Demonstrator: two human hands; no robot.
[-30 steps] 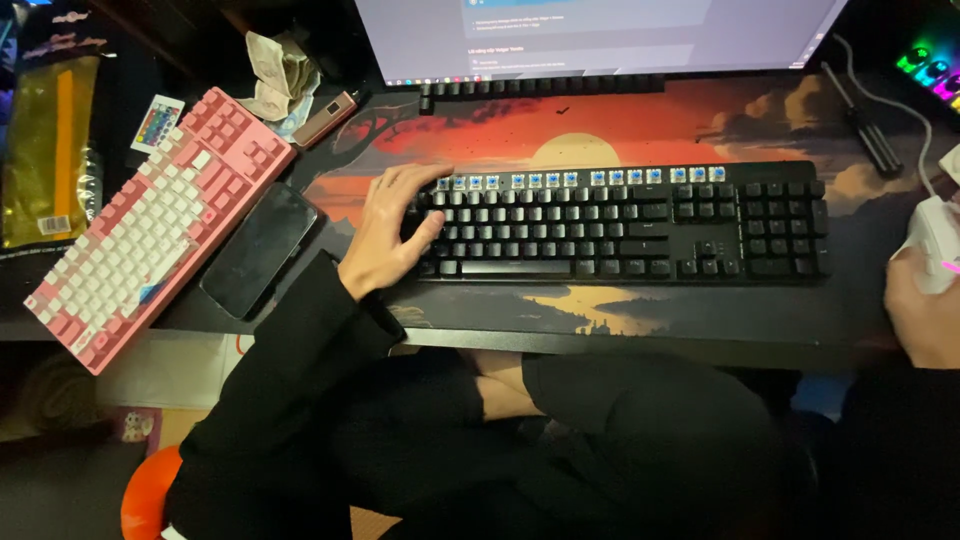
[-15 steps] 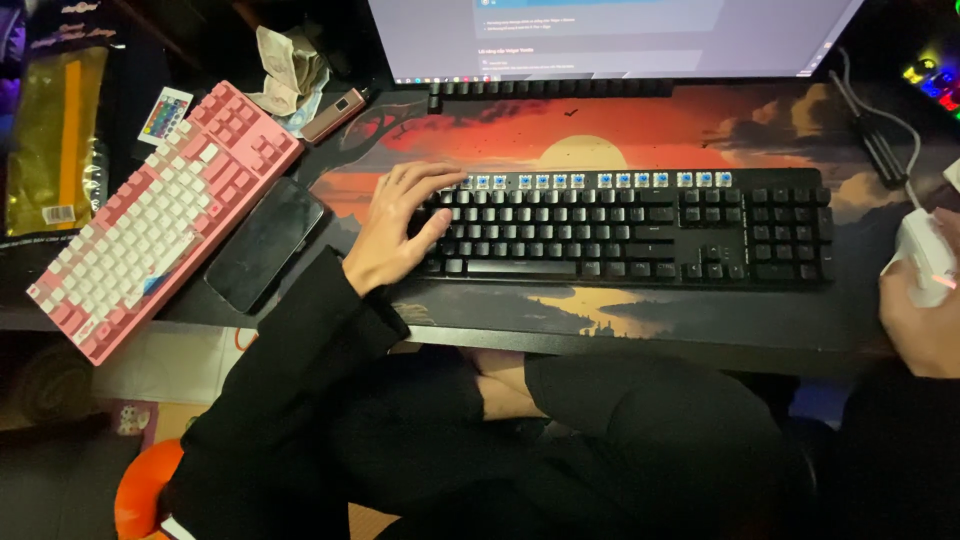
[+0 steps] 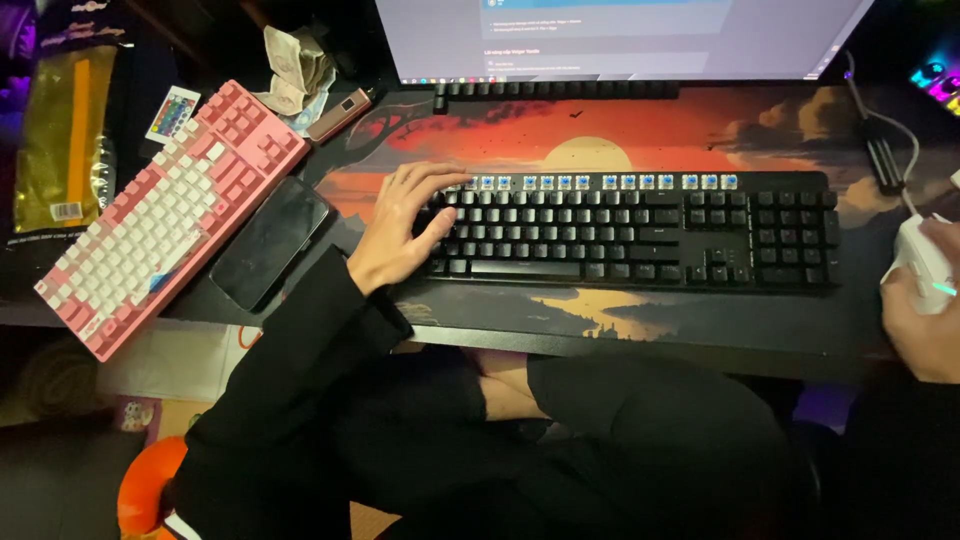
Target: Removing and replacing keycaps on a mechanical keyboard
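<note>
My left hand [image 3: 405,225] rests on the left end of a black keyboard [image 3: 640,235], fingers spread over the keys. The keyboard's top row lacks keycaps and shows blue switches. My right hand [image 3: 925,320] at the right edge is wrapped around a white mouse [image 3: 922,262]. The keyboard lies on a desk mat [image 3: 640,130] printed with a red sunset. Both arms wear black sleeves.
A pink and white keyboard [image 3: 165,215] lies tilted at the left, with a black phone [image 3: 270,242] beside it. A monitor [image 3: 620,40] stands behind the mat. A small remote [image 3: 172,113], crumpled paper [image 3: 295,70] and a cable [image 3: 885,140] are also on the desk.
The view has shifted slightly. My left hand stays on the keyboard's left end, with its fingers a little more spread. My right hand keeps its hold on the mouse.
</note>
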